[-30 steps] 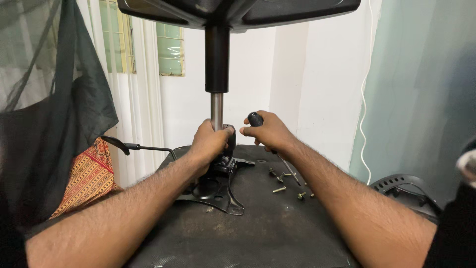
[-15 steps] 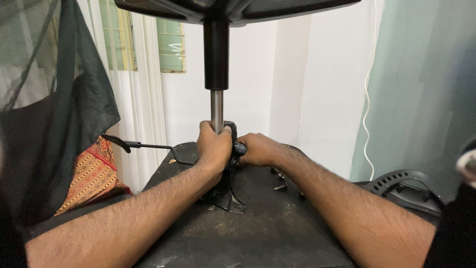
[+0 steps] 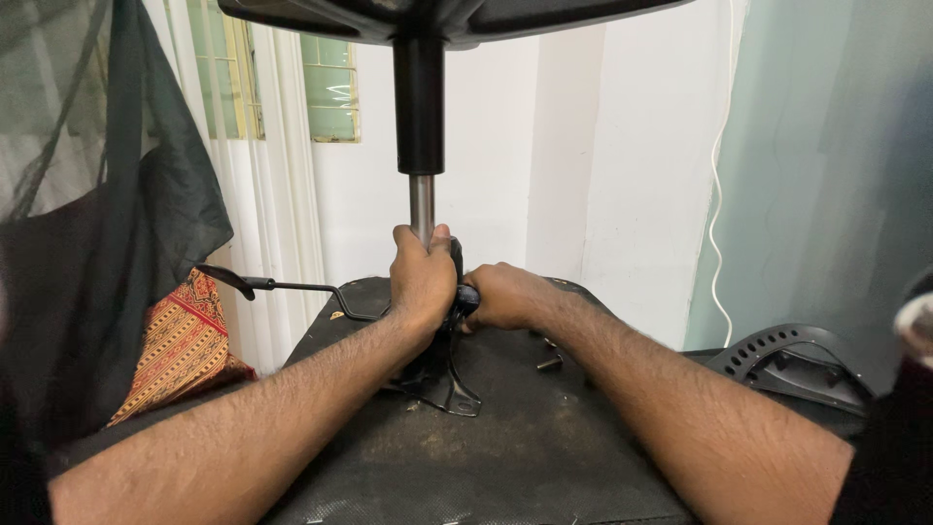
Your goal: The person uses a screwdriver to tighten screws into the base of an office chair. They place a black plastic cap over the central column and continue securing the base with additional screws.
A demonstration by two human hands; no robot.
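Observation:
An office chair lies upside down, its seat underside (image 3: 505,437) facing up. A black gas-lift column (image 3: 419,117) with a silver rod (image 3: 421,204) rises from the black metal mechanism plate (image 3: 447,384) to the chair base (image 3: 437,15) at the top edge. My left hand (image 3: 423,282) is wrapped around the foot of the rod, where it enters the mechanism. My right hand (image 3: 505,297) is closed on a black-handled tool (image 3: 468,295), pressed against the mechanism right beside my left hand. The tool's tip is hidden.
A black adjustment lever (image 3: 282,285) sticks out left from the mechanism. Loose bolts (image 3: 549,363) lie on the seat behind my right wrist. A black perforated plastic part (image 3: 792,360) sits at the right, a patterned cushion (image 3: 180,350) and dark cloth (image 3: 117,214) at the left.
My right hand came down and left with the black-handled tool, from beside the column to the mechanism next to my left hand. The left hand kept its grip.

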